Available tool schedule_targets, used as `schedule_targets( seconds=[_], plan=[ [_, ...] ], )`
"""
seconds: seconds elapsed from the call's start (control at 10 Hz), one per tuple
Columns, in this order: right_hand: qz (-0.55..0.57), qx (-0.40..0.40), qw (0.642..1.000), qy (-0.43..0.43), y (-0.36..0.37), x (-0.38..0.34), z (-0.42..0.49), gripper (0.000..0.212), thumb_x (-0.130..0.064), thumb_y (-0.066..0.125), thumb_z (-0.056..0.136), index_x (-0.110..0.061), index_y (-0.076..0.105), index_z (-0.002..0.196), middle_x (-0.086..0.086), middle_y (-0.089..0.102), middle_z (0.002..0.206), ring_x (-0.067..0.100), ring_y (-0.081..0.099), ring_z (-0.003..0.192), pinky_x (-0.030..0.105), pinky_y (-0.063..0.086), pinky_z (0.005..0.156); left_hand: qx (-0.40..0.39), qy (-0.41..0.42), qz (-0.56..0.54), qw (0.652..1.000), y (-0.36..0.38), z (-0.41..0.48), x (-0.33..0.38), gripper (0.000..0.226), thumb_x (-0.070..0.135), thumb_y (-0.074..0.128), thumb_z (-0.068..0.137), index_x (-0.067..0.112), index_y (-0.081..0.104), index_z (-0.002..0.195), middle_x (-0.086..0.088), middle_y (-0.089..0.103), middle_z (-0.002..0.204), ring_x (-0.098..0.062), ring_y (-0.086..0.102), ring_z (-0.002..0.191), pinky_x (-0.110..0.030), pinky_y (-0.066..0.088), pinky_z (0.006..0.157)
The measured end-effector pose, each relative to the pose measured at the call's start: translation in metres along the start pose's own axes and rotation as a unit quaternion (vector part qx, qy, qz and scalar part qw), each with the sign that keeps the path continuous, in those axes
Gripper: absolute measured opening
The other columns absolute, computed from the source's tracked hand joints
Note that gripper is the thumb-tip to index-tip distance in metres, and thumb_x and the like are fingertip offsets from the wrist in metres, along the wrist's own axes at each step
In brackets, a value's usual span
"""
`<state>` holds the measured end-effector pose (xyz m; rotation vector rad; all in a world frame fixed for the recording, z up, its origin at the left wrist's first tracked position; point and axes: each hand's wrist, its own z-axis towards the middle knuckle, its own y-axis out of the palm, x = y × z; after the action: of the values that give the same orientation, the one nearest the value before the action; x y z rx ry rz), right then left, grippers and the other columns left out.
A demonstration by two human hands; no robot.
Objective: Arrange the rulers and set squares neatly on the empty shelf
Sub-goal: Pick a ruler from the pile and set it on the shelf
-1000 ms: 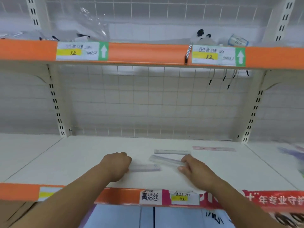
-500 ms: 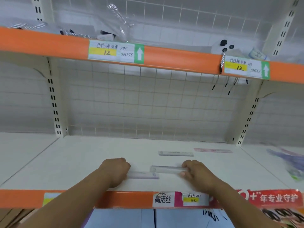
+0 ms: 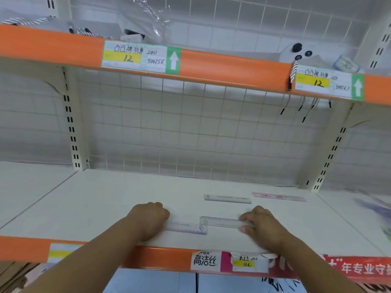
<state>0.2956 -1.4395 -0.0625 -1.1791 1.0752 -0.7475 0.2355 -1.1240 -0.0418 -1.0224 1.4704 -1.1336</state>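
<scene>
On the white shelf (image 3: 118, 199) my left hand (image 3: 148, 220) grips the left end of a clear ruler (image 3: 186, 228) that lies flat near the front edge. My right hand (image 3: 260, 225) grips the right end of a second clear ruler (image 3: 222, 222), which lies flat just behind and to the right of the first. Farther back a white ruler (image 3: 227, 198) lies flat, and a pink ruler (image 3: 278, 196) lies to its right.
An orange price strip (image 3: 165, 259) with labels runs along the shelf's front edge. A wire grid (image 3: 190, 127) backs the shelf. The upper shelf (image 3: 222, 66) carries packaged goods. Blurred coloured items (image 3: 378, 208) sit at the far right.
The right-hand ruler has come down from a tilt to lie flat on the shelf. Both hands stay on their rulers. The camera view has shifted left and down.
</scene>
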Motion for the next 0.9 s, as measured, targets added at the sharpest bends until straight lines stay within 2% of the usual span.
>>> schedule_targets(
  seconds=[0.1, 0.2, 0.3, 0.4, 0.5, 0.6, 0.8, 0.9],
  plan=[
    [0.002, -0.004, 1.000, -0.001, 0.000, 0.002, 0.002, 0.041, -0.044, 0.053, 0.093, -0.029, 0.053, 0.131, -0.005, 0.040, 0.108, 0.015, 0.040, 0.118, 0.027, 0.035, 0.102, -0.001, -0.008, -0.009, 1.000, -0.001, -0.002, 0.001, 0.033, 0.018, 0.040, 0.098, 0.018, 0.054, 0.128, -0.005, 0.052, 0.123, -0.023, 0.054, 0.111, -0.033, 0.043, 0.085],
    [0.011, -0.016, 1.000, -0.001, -0.001, 0.003, 0.003, 0.048, -0.045, 0.054, 0.092, -0.030, 0.047, 0.137, -0.007, 0.040, 0.113, 0.015, 0.038, 0.124, 0.027, 0.033, 0.107, -0.017, -0.018, -0.025, 0.999, -0.005, -0.004, 0.004, 0.038, 0.040, 0.047, 0.096, 0.020, 0.053, 0.128, -0.004, 0.052, 0.126, -0.022, 0.053, 0.114, -0.033, 0.043, 0.090],
    [0.006, -0.025, 1.000, -0.005, -0.002, 0.005, 0.005, 0.045, -0.045, 0.055, 0.092, -0.030, 0.050, 0.134, -0.004, 0.043, 0.121, 0.015, 0.037, 0.124, 0.026, 0.032, 0.106, -0.039, -0.027, -0.040, 0.998, -0.009, -0.006, 0.005, 0.044, 0.051, 0.052, 0.091, 0.020, 0.054, 0.122, -0.003, 0.053, 0.122, -0.021, 0.054, 0.112, -0.032, 0.042, 0.088],
    [0.009, -0.032, 0.999, -0.011, -0.003, 0.006, 0.007, 0.035, -0.042, 0.056, 0.092, -0.029, 0.054, 0.125, -0.004, 0.042, 0.114, 0.014, 0.038, 0.117, 0.024, 0.033, 0.101, -0.067, -0.043, -0.064, 0.995, -0.010, -0.009, 0.005, 0.055, 0.060, 0.057, 0.084, 0.021, 0.054, 0.122, -0.001, 0.053, 0.121, -0.020, 0.054, 0.112, -0.031, 0.042, 0.087],
    [0.014, -0.039, 0.999, -0.026, -0.003, 0.006, 0.009, 0.018, -0.039, 0.056, 0.093, -0.033, 0.051, 0.110, -0.004, 0.042, 0.113, 0.010, 0.034, 0.108, 0.024, 0.033, 0.100, -0.084, -0.054, -0.067, 0.993, -0.012, -0.009, 0.007, 0.057, 0.060, 0.057, 0.085, 0.019, 0.053, 0.124, -0.003, 0.051, 0.124, -0.020, 0.053, 0.114, -0.031, 0.042, 0.089],
    [0.010, -0.047, 0.998, -0.036, -0.003, 0.007, 0.011, 0.020, -0.037, 0.055, 0.094, -0.030, 0.051, 0.112, -0.004, 0.041, 0.111, 0.010, 0.034, 0.107, 0.024, 0.033, 0.098, -0.090, -0.057, -0.070, 0.992, -0.013, -0.009, 0.008, 0.057, 0.059, 0.057, 0.085, 0.019, 0.053, 0.124, -0.003, 0.051, 0.124, -0.020, 0.052, 0.115, -0.031, 0.042, 0.090],
    [0.022, -0.058, 0.997, -0.043, -0.007, 0.010, 0.021, 0.015, -0.036, 0.056, 0.093, -0.032, 0.045, 0.102, -0.004, 0.041, 0.106, 0.011, 0.037, 0.104, 0.022, 0.032, 0.090, -0.096, -0.064, -0.076, 0.990, -0.015, -0.008, 0.010, 0.056, 0.058, 0.058, 0.085, 0.019, 0.053, 0.124, -0.003, 0.051, 0.124, -0.020, 0.053, 0.114, -0.031, 0.042, 0.090],
    [0.047, -0.044, 0.997, -0.037, -0.012, 0.010, 0.035, 0.015, -0.036, 0.058, 0.092, -0.029, 0.048, 0.101, -0.009, 0.038, 0.096, 0.012, 0.039, 0.100, 0.021, 0.031, 0.086, -0.102, -0.068, -0.079, 0.989, -0.016, -0.008, 0.011, 0.058, 0.058, 0.059, 0.084, 0.017, 0.052, 0.124, -0.004, 0.050, 0.125, -0.021, 0.052, 0.115, -0.032, 0.043, 0.091]
  ],
)
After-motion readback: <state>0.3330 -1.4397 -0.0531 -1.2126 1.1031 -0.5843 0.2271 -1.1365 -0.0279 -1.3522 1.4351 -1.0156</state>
